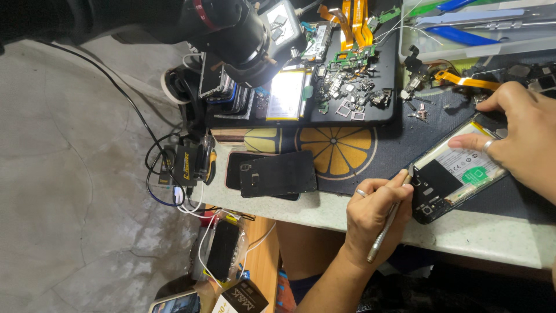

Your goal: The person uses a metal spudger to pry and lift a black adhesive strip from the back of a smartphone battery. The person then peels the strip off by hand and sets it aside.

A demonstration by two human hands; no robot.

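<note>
On the desk we steady the opened phone, with its white battery label and green round sticker, under our right hand's flat fingers, while our left hand grips a metal tool.

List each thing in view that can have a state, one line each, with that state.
Opened phone: back cover off, battery and board exposed, lying flat on the dark mat.
Metal tool: held in the left hand, tip at the phone's edge.
Right hand: fingers pressed on the phone, no grip closed on it.
Black back cover: detached, lying flat.
Loose battery: out of any phone, on the black tray.
Microscope: over the tray.
</note>
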